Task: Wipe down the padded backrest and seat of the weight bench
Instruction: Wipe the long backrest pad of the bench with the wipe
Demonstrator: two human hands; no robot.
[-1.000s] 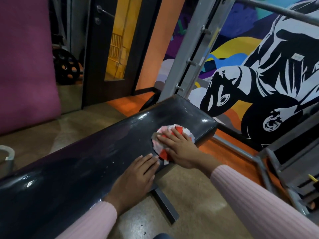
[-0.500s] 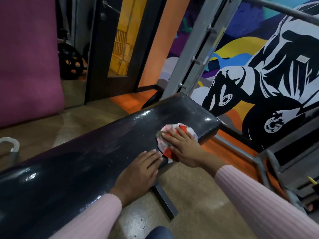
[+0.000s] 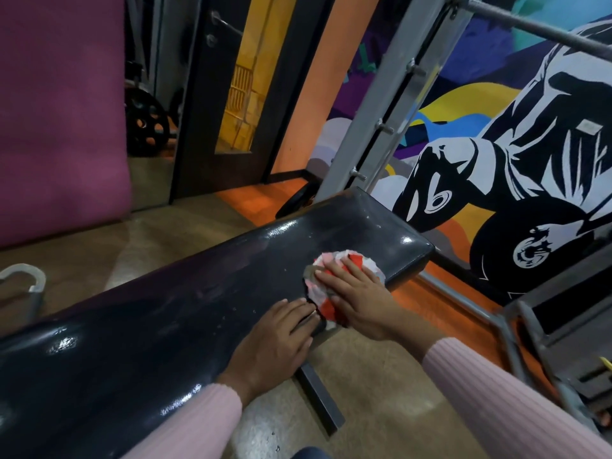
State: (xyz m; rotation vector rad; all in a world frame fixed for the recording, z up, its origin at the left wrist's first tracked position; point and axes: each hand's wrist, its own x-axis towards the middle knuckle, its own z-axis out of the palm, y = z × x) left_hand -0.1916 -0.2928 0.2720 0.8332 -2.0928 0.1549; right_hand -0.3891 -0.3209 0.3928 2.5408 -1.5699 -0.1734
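Observation:
The black padded weight bench (image 3: 185, 293) runs from the lower left up to its far end at the right of centre, its surface shiny and wet. A red, white and pink cloth (image 3: 334, 265) lies flat on the pad near that far end. My right hand (image 3: 357, 296) presses down on the cloth with fingers spread over it. My left hand (image 3: 275, 342) rests flat on the near edge of the pad, just left of the cloth, holding nothing. Both arms wear pink ribbed sleeves.
A grey metal rack upright (image 3: 390, 104) and a bar (image 3: 543, 28) rise behind the bench's end. The rack's steel base frame (image 3: 510, 332) lies on the floor at right. A painted mural wall (image 3: 516, 154) stands behind, with a dark door (image 3: 198, 104) and a weight plate (image 3: 145, 127) at left.
My right hand and the cloth stay at about the same spot on the pad, shifting only slightly. The left hand stays planted on the edge. The view has shifted a little.

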